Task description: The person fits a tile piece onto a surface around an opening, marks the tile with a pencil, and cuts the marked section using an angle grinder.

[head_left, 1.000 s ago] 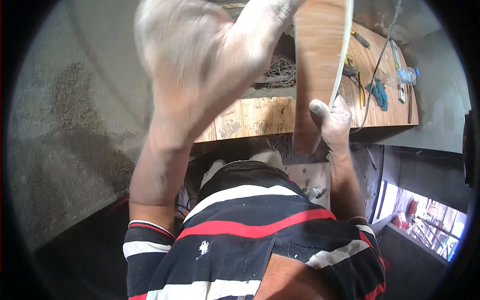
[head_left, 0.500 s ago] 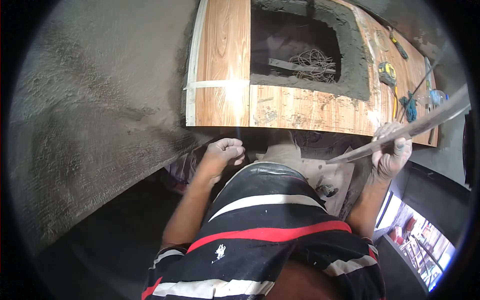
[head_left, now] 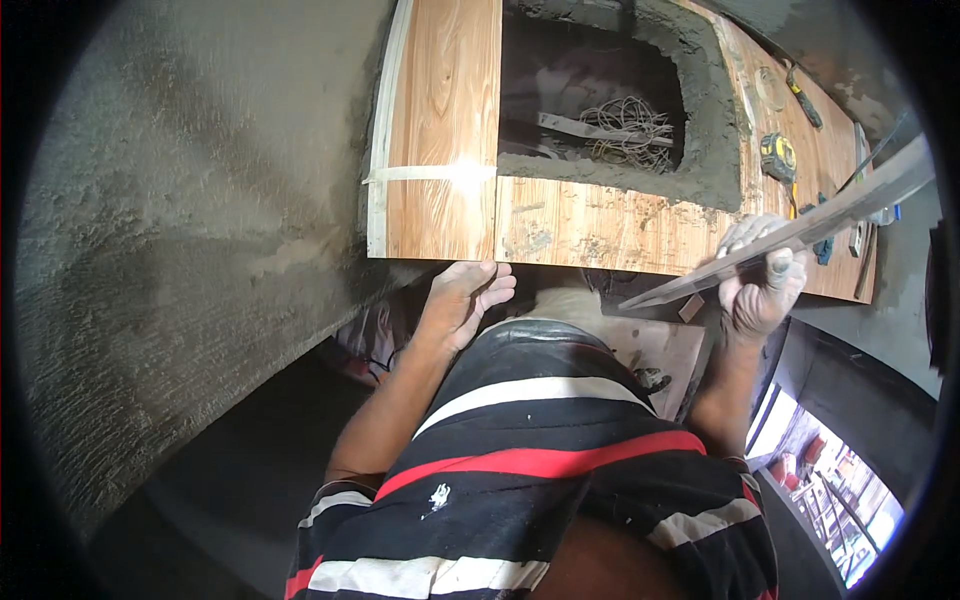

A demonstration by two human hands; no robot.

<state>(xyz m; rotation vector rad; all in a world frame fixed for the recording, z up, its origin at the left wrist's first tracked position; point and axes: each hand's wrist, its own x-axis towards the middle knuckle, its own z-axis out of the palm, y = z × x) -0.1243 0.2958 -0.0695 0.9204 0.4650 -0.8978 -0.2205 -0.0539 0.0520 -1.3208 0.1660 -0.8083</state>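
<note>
One black knit shirt with white and red stripes (head_left: pixel 540 400) nearest, filling the lower middle. Just beyond, on the right, one dust-whitened bare right hand (head_left: pixel 765 285), thumb and fingers clamped on a long, thin, greyish plank (head_left: pixel 870 198), seen almost edge-on. Slants up and rightward from just below the front edge of a long counter clad in brown wood-grain panels (head_left: pixel 600 225), hiding part of that edge and of the clutter behind. To the left, one bare left hand (head_left: pixel 468 300) at the same front edge, thumb uppermost, fingers loosely bent and slightly apart; whether gripping or touching the edge, cannot tell. Between the hands, lower down, a pale flat board (head_left: pixel 675 345) bearing a small dark item, too unclear to name.

Farther off, grey smears along the counter's front strip; across the glossy left panel, a strip of whitish tape (head_left: pixel 425 174), glare beside it. Behind the front strip, rough grey mortar (head_left: pixel 715 140) around a dark, roughly rectangular opening (head_left: pixel 590 70); inside, a tangle of pale wire (head_left: pixel 630 125). On the right part, a yellow-and-black tape measure (head_left: pixel 777 157), a tool with a yellow-and-black handle (head_left: pixel 803 100), and a crumpled blue cloth (head_left: pixel 822 250), partly covered by the plank. Along the left, a rough grey plastered wall (head_left: pixel 200 200); at lower right, a bright opening onto reddish and pale clutter (head_left: pixel 830 490).
</note>
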